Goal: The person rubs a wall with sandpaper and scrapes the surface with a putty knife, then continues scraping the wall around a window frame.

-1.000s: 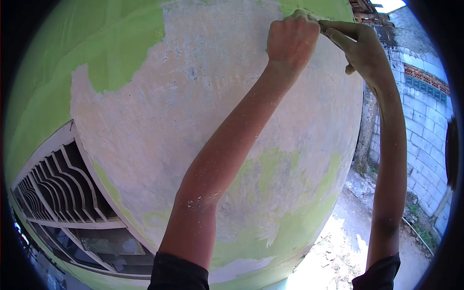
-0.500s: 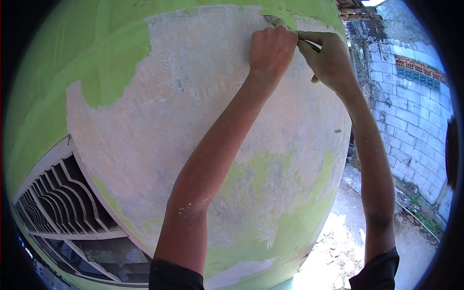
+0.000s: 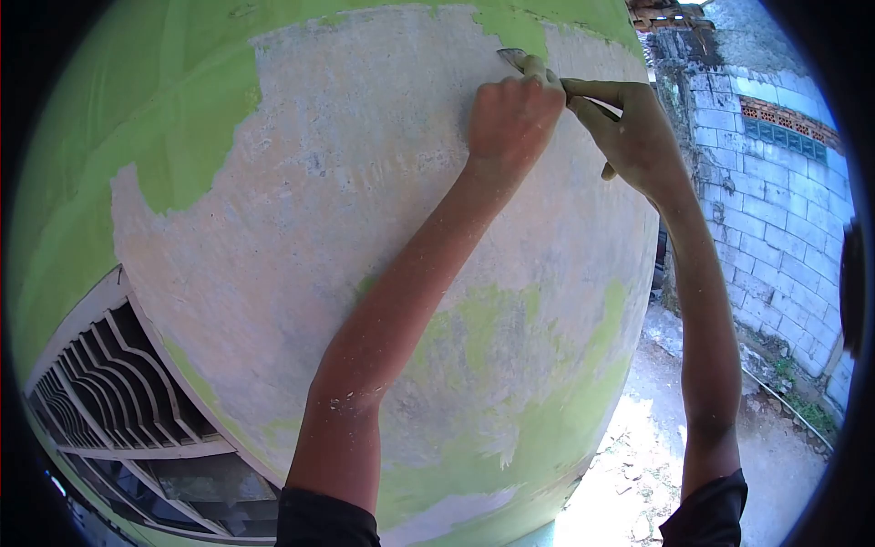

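My left hand [image 3: 517, 118] is closed around a small scraper blade [image 3: 512, 58], whose thin metal tip points up and left against the wall [image 3: 365, 155]. The tool's handle is mostly hidden by my fingers. To its right, my right hand [image 3: 633, 132] pinches the other end of the same tool between thumb and fingertips. Around the blade, a strip of green paint [image 3: 519, 32] borders a bare, greyish-pink patch of plaster.
A window with a curved metal grille [image 3: 128, 374] is at the lower left. Beyond the wall's right edge stand a white block wall [image 3: 766, 210] and sunlit ground [image 3: 629, 456] with debris. A thin pipe [image 3: 788, 410] runs along the ground.
Both hands have moved slightly down in the view with the scraper. The green strip above the blade shows more fully, and the view of the wall has shifted a little.
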The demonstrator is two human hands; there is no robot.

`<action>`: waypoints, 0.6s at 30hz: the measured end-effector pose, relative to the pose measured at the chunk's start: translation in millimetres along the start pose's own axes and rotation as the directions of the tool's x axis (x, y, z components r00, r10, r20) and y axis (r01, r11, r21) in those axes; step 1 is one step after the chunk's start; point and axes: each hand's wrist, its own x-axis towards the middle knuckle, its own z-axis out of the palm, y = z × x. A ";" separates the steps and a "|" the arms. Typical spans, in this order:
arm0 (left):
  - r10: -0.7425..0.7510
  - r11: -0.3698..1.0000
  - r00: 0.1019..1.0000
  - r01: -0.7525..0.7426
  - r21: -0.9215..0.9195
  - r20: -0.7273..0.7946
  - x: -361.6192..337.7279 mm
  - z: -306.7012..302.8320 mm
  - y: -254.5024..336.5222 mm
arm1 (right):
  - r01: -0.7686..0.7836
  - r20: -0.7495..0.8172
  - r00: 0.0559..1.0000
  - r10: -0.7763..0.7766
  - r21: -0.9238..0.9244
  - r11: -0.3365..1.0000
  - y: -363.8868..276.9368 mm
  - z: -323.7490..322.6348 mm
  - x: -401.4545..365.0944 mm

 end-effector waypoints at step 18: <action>0.025 1.000 0.998 -0.025 -0.003 0.065 21.9 7.3 13.5 | -0.021 -0.010 1.000 0.020 -0.043 0.999 14.0 -15.7 -0.4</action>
